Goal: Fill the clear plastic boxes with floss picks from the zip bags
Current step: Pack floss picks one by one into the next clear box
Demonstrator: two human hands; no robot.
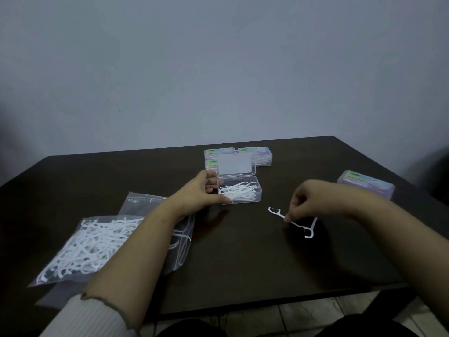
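An open clear plastic box lies mid-table with its lid up, holding several white floss picks. My left hand grips the box's left end. To the right, my right hand pinches the handle of a white floss pick just above the table. A second loose floss pick lies under that hand. At the left lies a zip bag full of floss picks, with a second zip bag, mostly flat, partly under my left forearm.
Closed labelled plastic boxes stand stacked behind the open box. Another closed box sits at the right near the table's edge. The dark table ends close to me, with tiled floor below. A plain wall rises behind.
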